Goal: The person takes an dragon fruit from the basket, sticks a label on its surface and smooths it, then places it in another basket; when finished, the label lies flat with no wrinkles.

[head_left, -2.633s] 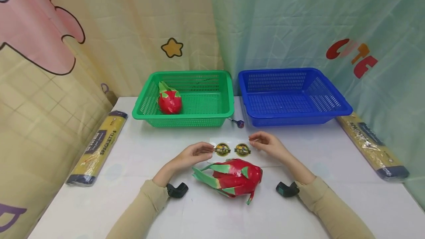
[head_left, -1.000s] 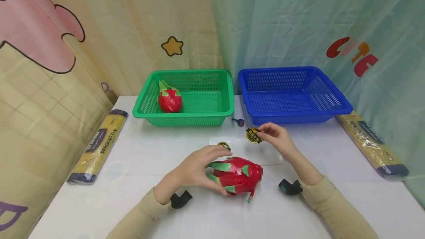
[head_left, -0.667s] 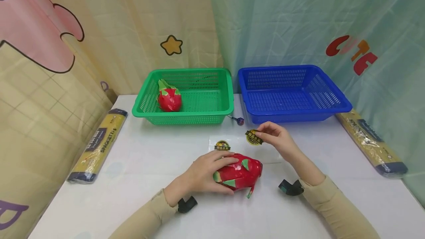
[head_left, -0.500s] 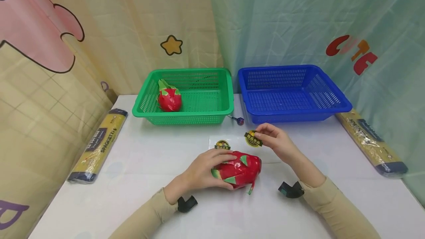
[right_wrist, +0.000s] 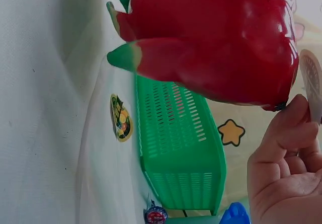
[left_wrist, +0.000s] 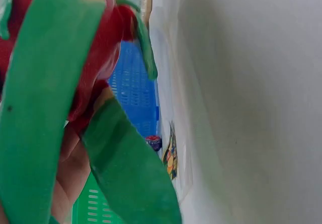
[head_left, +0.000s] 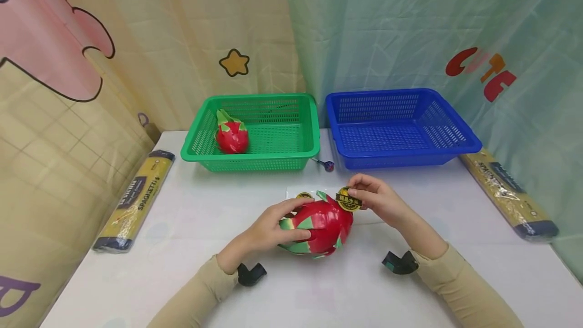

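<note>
A red dragon fruit (head_left: 325,224) with green leaf tips is gripped by my left hand (head_left: 273,229), thumb on the near side and fingers behind. In both wrist views it hangs above the white table. My right hand (head_left: 380,199) pinches a round black-and-gold sticker (head_left: 348,199) between thumb and fingertips, right at the fruit's right end. In the right wrist view the sticker (right_wrist: 312,80) shows its pale back beside the fruit. Another such sticker (right_wrist: 121,118) lies on a clear sheet on the table, partly hidden behind the fruit in the head view.
A green basket (head_left: 250,157) at the back left holds a second dragon fruit (head_left: 233,136). To its right stands a blue basket (head_left: 410,156), with a lollipop (head_left: 328,166) between them. Spaghetti packs lie at the left (head_left: 134,201) and right (head_left: 510,196) table edges.
My right hand has peeled one sticker off the sheet and brought it to the fruit. My left hand has taken hold of the dragon fruit, raised it and turned it.
</note>
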A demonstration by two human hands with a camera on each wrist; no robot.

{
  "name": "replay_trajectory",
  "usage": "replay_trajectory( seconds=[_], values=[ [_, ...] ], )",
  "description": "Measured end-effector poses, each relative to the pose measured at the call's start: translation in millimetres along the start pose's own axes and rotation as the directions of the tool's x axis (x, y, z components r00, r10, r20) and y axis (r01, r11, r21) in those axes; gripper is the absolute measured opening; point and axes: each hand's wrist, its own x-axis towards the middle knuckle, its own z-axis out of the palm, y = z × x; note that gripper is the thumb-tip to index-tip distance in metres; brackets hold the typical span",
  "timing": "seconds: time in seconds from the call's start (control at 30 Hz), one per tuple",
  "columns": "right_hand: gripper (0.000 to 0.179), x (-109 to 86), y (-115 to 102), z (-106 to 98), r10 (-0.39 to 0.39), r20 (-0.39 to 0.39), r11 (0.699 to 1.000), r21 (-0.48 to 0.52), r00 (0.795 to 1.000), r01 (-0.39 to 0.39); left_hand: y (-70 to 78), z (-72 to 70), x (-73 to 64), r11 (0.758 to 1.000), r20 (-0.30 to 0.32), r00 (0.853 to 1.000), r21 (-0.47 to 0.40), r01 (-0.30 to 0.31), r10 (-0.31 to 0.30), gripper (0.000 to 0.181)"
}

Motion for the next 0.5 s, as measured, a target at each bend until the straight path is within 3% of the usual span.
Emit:
replay_trajectory(
  seconds=[0.1,0.27,0.5],
  values=[
    [0.017,-1.3,0,2,-0.043,0.054,0.999,-0.018,0.998,0.044,0.8,-2.8,-0.3,0.998,0.023,0.999,-0.043,0.041,-0.040,0.057],
    [0.013,-4.0,0,11,-0.059,0.058,0.996,-0.064,0.997,0.062,1.2,-2.7,0.8,0.998,0.058,0.996,-0.006,0.069,-0.068,0.057],
    [0.009,-5.9,-1,27,-0.068,0.068,0.976,-0.203,0.995,0.080,35.6,-8.5,-0.9,0.995,0.088,0.992,0.044,0.090,-0.093,0.054]
  ],
)
